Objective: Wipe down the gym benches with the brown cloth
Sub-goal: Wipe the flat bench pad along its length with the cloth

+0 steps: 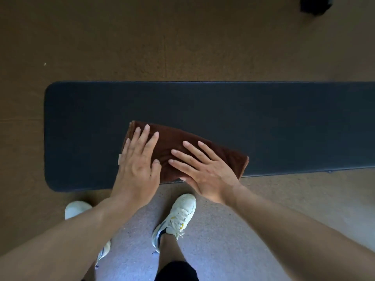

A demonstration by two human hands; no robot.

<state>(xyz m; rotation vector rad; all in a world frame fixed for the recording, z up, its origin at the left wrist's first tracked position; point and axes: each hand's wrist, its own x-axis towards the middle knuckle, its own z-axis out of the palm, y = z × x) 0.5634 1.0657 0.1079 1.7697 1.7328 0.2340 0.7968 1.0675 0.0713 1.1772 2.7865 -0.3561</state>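
Your left hand and right hand press flat, fingers spread, on the brown cloth at the dark bench's near-left edge, brown floor beyond.

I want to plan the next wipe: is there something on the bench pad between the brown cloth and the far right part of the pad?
Nothing visible. Both hands, left hand and right hand, press flat on the brown cloth, and the bench pad shows only bare dark surface up to the picture's right edge.

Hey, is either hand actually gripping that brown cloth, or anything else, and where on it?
Neither grips anything. Both the left hand and the right hand press flat, fingers straight, on top of the folded brown cloth on the bench.
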